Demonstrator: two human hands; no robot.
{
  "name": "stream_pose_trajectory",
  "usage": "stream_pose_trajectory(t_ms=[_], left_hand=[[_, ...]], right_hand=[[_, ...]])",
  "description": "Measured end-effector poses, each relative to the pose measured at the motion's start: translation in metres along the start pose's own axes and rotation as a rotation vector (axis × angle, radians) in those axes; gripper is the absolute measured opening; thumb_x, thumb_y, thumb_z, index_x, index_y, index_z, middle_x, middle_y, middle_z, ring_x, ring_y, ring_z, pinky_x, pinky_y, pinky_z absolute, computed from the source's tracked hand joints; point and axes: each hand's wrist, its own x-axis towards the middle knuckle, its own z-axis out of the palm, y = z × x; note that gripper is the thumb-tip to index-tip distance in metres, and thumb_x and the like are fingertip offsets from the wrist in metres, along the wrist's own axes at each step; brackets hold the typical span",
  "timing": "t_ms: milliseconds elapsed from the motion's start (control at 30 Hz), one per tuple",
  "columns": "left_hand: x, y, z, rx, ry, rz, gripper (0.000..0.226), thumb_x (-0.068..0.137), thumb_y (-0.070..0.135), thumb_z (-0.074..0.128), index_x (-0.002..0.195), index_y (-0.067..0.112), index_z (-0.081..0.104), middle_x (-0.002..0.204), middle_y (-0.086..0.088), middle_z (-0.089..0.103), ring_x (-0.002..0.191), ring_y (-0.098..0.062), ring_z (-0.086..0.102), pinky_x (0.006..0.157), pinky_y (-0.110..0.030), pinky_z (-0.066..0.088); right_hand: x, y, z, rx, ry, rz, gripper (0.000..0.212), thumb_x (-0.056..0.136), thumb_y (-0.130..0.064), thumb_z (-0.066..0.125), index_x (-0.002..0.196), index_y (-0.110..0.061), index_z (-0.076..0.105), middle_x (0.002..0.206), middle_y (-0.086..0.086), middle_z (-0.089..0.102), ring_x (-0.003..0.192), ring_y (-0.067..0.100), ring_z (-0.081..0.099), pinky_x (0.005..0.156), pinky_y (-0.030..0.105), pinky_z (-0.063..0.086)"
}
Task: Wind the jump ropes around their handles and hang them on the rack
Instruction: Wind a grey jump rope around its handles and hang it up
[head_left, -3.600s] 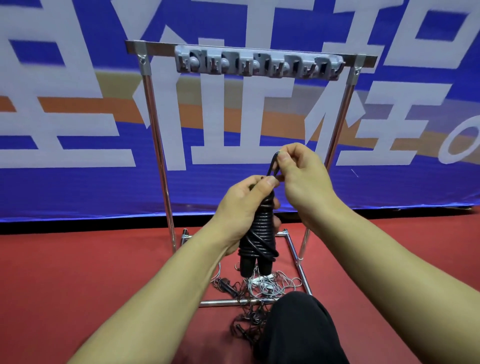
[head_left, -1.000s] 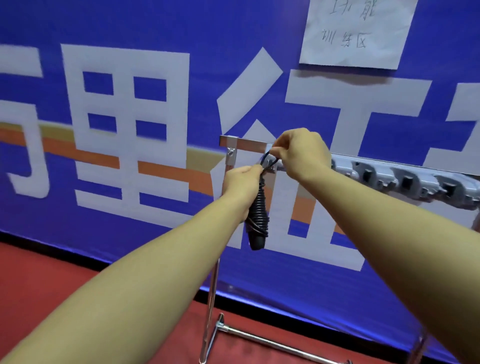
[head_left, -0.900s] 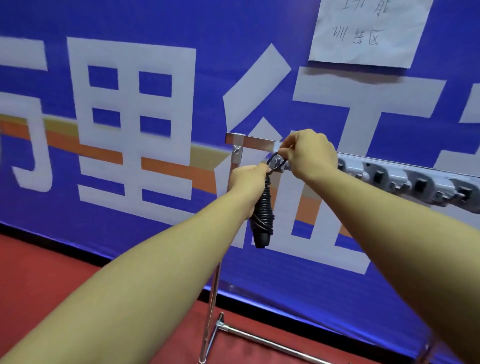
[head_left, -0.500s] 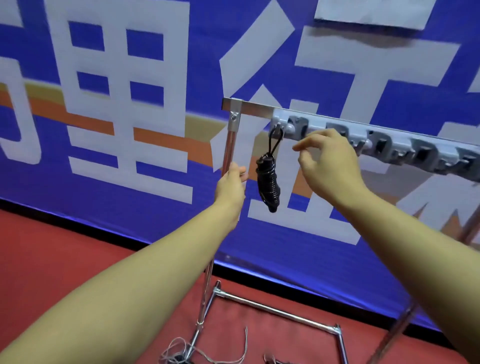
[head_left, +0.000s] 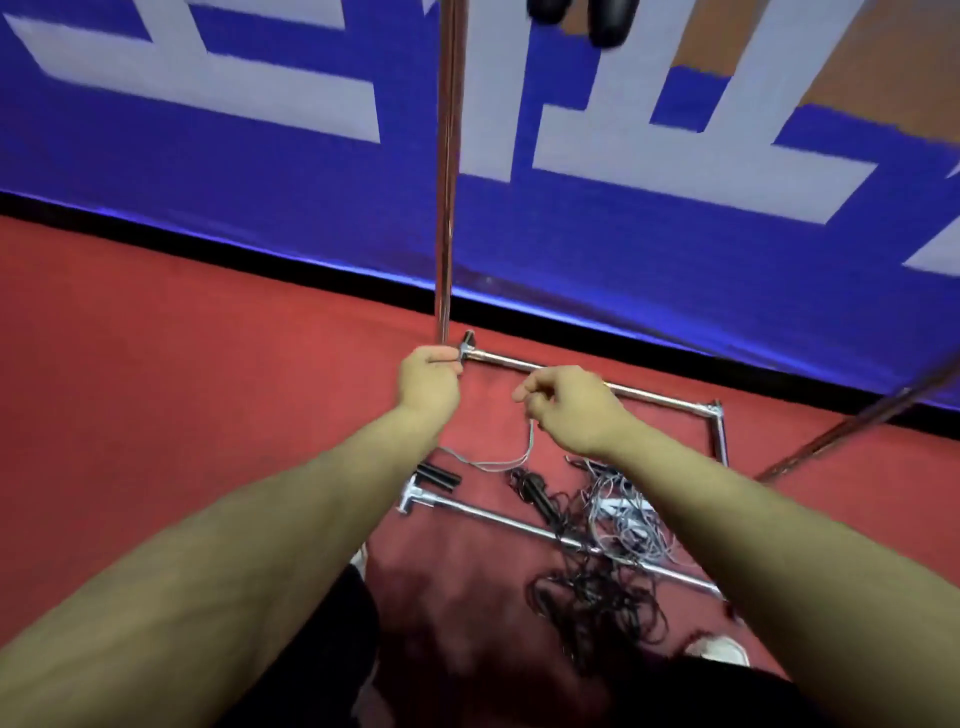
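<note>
I look down at the rack's base frame (head_left: 658, 397) on the red floor. My left hand (head_left: 428, 382) is curled at the rack's left post (head_left: 448, 182), apparently gripping it low down. My right hand (head_left: 569, 408) pinches a thin grey jump rope (head_left: 527, 449) that hangs from its fingers and trails left along the floor. The black wound jump rope (head_left: 608, 23) hangs at the top edge, only its handle ends showing. Inside the base lie a pair of black handles (head_left: 439, 475), a tangle of grey ropes (head_left: 626, 517) and a tangle of black rope (head_left: 597, 597).
A blue banner (head_left: 208, 171) with white characters stands right behind the rack. The rack's right post (head_left: 857, 426) slants across at the right. My knees in black trousers (head_left: 311, 649) and a white shoe (head_left: 719, 649) are at the bottom.
Both hands have left the hung black rope. The view has dropped to the floor. My right hand has taken up a grey rope and my left hand has slid down by the post.
</note>
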Motion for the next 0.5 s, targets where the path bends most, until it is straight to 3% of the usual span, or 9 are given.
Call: stream_pose_trajectory(t_ms=[133,267,367,433,500], left_hand=[[0.038,-0.082,-0.009,0.309,-0.011,0.001,0.034,0.089,-0.007,0.039,0.085,0.016,0.064,0.076,-0.002,0.063,0.053,-0.01,0.049,0.05,-0.023,0.041],[0.079,-0.167,-0.005,0.658,-0.093,0.035,0.033,0.084,0.01,0.042,0.072,0.033,0.061,0.084,0.008,0.072,0.08,-0.021,0.068,0.078,-0.032,0.055],[0.098,-0.218,0.001,1.013,-0.296,0.147,0.039,0.084,0.006,0.05,0.1,0.037,0.069,0.109,0.007,0.072,0.104,-0.021,0.065,0.09,-0.031,0.051],[0.112,-0.249,0.006,1.257,-0.435,0.229,0.042,0.089,0.011,0.056,0.121,0.037,0.063,0.124,0.006,0.065,0.117,-0.022,0.057,0.092,-0.033,0.046],[0.125,-0.277,0.012,1.414,-0.507,0.269,0.041,0.094,0.017,0.05,0.13,0.035,0.057,0.13,0.007,0.06,0.124,-0.021,0.048,0.098,-0.035,0.04]], right_hand=[[0.033,0.052,0.075,0.038,-0.133,0.093,0.025,0.092,-0.009,0.051,0.098,-0.017,0.074,0.078,-0.007,0.063,0.075,0.011,0.056,0.071,0.018,0.038],[0.068,0.088,0.148,0.062,-0.237,0.137,0.028,0.091,-0.009,0.048,0.099,-0.023,0.072,0.084,0.002,0.069,0.077,0.019,0.059,0.073,0.023,0.045],[0.086,0.109,0.195,0.123,-0.29,0.176,0.028,0.09,-0.011,0.047,0.092,-0.03,0.068,0.073,-0.009,0.063,0.075,0.018,0.06,0.071,0.022,0.044],[0.095,0.121,0.219,0.149,-0.297,0.187,0.028,0.091,-0.012,0.048,0.096,-0.028,0.07,0.068,-0.015,0.058,0.071,0.013,0.056,0.068,0.019,0.038],[0.103,0.134,0.237,0.173,-0.322,0.203,0.025,0.091,-0.013,0.049,0.093,-0.028,0.068,0.079,-0.011,0.065,0.078,0.013,0.06,0.074,0.021,0.044]])
